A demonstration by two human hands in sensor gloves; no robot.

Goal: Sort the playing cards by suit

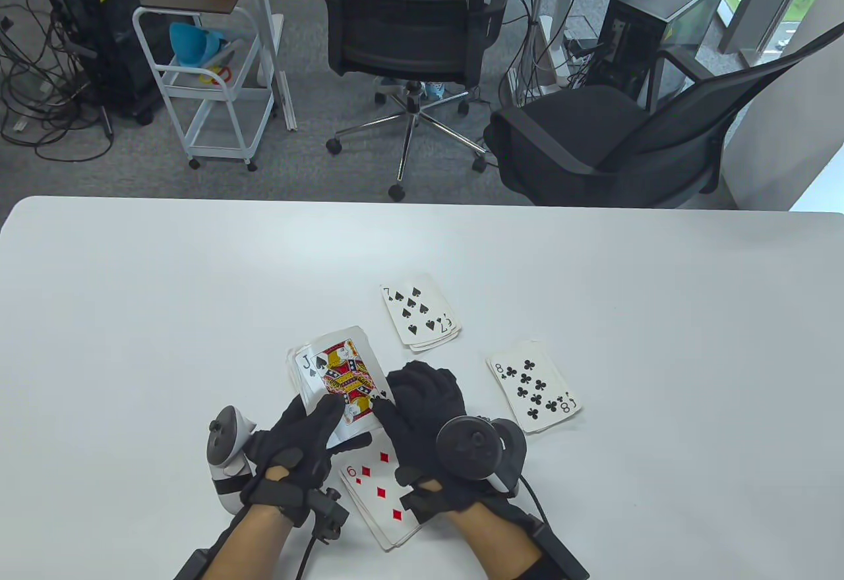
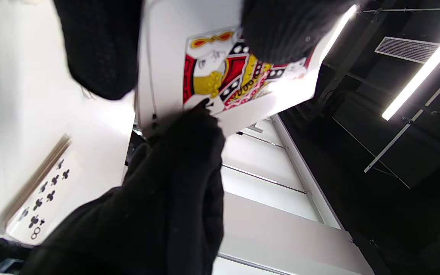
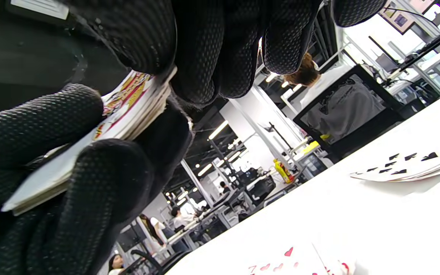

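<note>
My left hand (image 1: 316,418) holds a deck of cards (image 1: 333,379) face up above the table, with the jack of spades (image 2: 239,72) on top. My right hand (image 1: 395,402) grips the deck's right edge, its thumb on the jack's lower corner and its fingers curled behind. Three face-up piles lie around the hands: a 7 of spades pile (image 1: 419,316), an 8 of clubs pile (image 1: 534,385) and a 6 of diamonds pile (image 1: 379,488). The right wrist view shows the deck's edge (image 3: 128,110) and cards with red heart pips (image 3: 277,265) on the table.
The white table (image 1: 198,290) runs wide to left, right and far side of the piles. Beyond its far edge stand two black office chairs (image 1: 415,26), a white trolley (image 1: 211,92) and computer cases on the floor.
</note>
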